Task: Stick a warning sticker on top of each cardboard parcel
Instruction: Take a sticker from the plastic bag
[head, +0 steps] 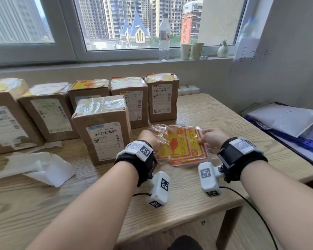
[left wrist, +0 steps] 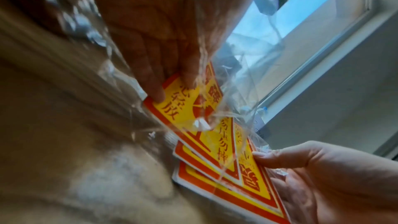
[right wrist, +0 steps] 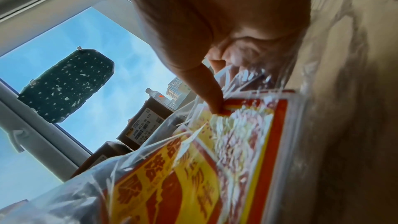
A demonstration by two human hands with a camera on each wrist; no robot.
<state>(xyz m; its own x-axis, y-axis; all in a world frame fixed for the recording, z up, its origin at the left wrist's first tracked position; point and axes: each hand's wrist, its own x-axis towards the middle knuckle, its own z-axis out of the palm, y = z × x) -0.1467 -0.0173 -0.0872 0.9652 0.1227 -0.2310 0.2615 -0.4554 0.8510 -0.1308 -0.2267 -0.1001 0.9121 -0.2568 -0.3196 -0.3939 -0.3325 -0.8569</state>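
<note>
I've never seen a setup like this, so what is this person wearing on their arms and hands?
Both forearms are bare, with no sleeves or gloves. Each wrist carries a black strap: the left wrist strap and the right wrist strap, each topped by a white plate printed with black-and-white square code markers. A white boxy camera module with similar markers hangs under each wrist, trailing a thin black cable.

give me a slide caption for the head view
Both hands, left and right, work warning stickers from a clear bag beside the parcels.
</note>
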